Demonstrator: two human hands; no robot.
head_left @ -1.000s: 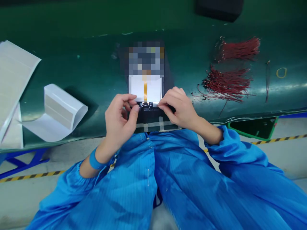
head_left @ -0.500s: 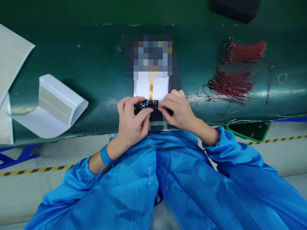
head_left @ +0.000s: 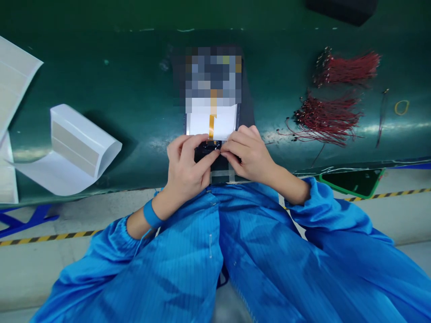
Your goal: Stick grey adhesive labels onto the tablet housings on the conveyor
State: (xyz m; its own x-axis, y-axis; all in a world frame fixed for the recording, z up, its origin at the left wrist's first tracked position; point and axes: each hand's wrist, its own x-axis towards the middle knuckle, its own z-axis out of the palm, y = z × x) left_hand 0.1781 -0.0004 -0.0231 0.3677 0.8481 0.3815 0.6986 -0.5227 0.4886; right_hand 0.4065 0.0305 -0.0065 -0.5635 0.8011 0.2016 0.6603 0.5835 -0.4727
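In front of me on the bench lies a flat device with a white panel (head_left: pixel 198 123), its upper part pixelated. An orange ribbon strip (head_left: pixel 211 125) runs down its middle to a glossy black lower edge (head_left: pixel 213 146). My left hand (head_left: pixel 188 163) grips this lower edge, index finger along the top and thumb stretched across below. My right hand (head_left: pixel 248 150) is closed in a pinch at the edge's right end, its fingertips close to my left thumb. Whatever sits between the right fingertips is too small to make out. A dark mat (head_left: pixel 248 112) shows under the device.
Two bundles of thin red wires, an upper bundle (head_left: pixel 353 68) and a lower bundle (head_left: pixel 332 119), lie to the right, near a yellow rubber band (head_left: pixel 402 107). A curled label sheet (head_left: pixel 76 143) rests at left. A black box (head_left: pixel 343 10) stands at the back. A green-rimmed tray (head_left: pixel 353 181) sits below the bench edge.
My left thumb and index finger have slid slightly right along the black edge, the thumb now close to my right fingertips. My right hand stays pinched in nearly the same place.
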